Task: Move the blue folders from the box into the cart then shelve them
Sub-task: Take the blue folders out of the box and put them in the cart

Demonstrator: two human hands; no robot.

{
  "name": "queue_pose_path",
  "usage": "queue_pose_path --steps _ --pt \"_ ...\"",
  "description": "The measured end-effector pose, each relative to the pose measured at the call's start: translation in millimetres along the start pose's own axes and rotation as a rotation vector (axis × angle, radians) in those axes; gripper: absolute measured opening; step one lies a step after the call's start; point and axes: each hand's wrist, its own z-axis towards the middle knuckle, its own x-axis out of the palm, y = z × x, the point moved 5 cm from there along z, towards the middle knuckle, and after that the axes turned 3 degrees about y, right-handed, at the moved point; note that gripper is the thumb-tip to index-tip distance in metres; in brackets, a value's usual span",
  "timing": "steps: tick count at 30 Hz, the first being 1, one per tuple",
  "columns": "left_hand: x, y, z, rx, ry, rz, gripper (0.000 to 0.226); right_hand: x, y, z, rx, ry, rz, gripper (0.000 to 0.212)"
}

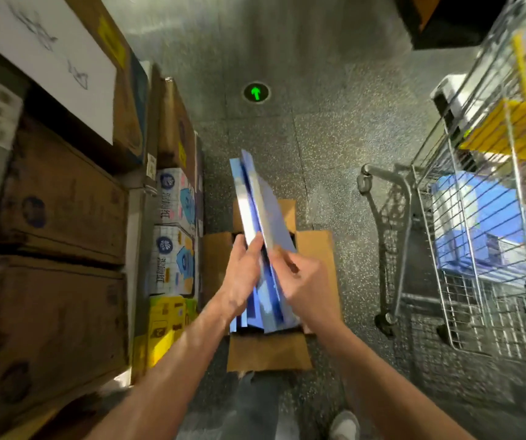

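A bundle of blue folders (257, 201) is held edge-up above the open cardboard box (268, 350), which stands on the speckled floor. The bundle consists of several thin, flat folders with glossy blue covers; pale reflective strips are seen along the upper edges. The bundle is tilted, with its far end raised away from the person and its near end low between the hands. Further blue folders are seen standing inside the box (249, 319), below the wrists.

The bundle is gripped from both sides. The left hand (242, 271) is placed on the left face, with the fingers curled round the near edge. The right hand (303, 284) is closed on the right face; its fingers are blurred by motion, so the exact finger placement cannot be determined. Both forearms are extended forward and converge over the box.

A wire cart (382, 173) is positioned to the right of the box, well apart from it; blue items (493, 211) are visible through its mesh. Stacked cartons (61, 198) are located to the left.
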Motion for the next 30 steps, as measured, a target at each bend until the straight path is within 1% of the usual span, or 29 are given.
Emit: queue_pose_path --steps 2,3,5,7,8,9,11,14,15,16,18,20,22,24,26,27,28,30 --pt "19 -11 -22 0.012 0.031 -0.074 0.054 -20 1 -17 0.055 -0.023 0.034 0.048" --pt "30 -18 -36 0.008 0.048 -0.114 0.062 -30 1 -25 0.068 -0.017 0.024 0.05" --pt "56 -27 -67 0.046 0.04 -0.109 0.059 -58 3 -48 0.059 -0.011 0.014 0.05" --pt "89 -39 -102 0.118 -0.003 -0.013 0.044 -95 -1 -79 0.113 -0.016 0.11 0.051" --pt "102 -42 -117 0.163 -0.035 0.039 0.04 -113 -4 -94 0.145 -0.015 0.169 0.05" --pt "116 -47 -130 0.207 -0.057 0.098 0.04 -128 -6 -107 0.182 -0.012 0.225 0.047" --pt "144 -56 -154 0.263 -0.078 0.202 0.037 -159 -3 -130 0.196 -0.006 0.312 0.036" --pt "186 -67 -185 0.33 -0.067 0.265 0.042 -209 -1 -161 0.19 -0.033 0.521 0.032" --pt "196 -69 -189 0.348 -0.07 0.273 0.044 -222 1 -170 0.174 -0.01 0.566 0.032" --pt "206 -74 -196 0.377 -0.057 0.275 0.043 -234 2 -179 0.159 0.017 0.601 0.033" --pt "234 -86 -214 0.435 -0.018 0.263 0.032 -264 0 -193 0.133 0.054 0.634 0.04" --pt "259 -103 -232 0.491 0.011 0.257 0.025 -301 -4 -201 0.115 0.018 0.598 0.038" --pt "284 -119 -246 0.532 0.038 0.249 0.023 -337 -7 -207 0.082 -0.017 0.474 0.033" --pt "307 -131 -257 0.519 0.084 0.2 0.02 -373 -19 -213 0.064 -0.109 0.27 0.026" --pt "333 -140 -263 0.488 0.156 0.144 0.021 -406 -42 -221 0.132 -0.206 0.208 0.026" --pt "343 -144 -264 0.48 0.189 0.118 0.02 -417 -58 -222 0.185 -0.229 0.191 0.027" --pt "352 -147 -263 0.467 0.227 0.105 0.019 -429 -72 -224 0.216 -0.249 0.178 0.034" --pt "369 -152 -257 0.43 0.282 0.076 0.024 -447 -110 -219 0.289 -0.293 0.229 0.056"
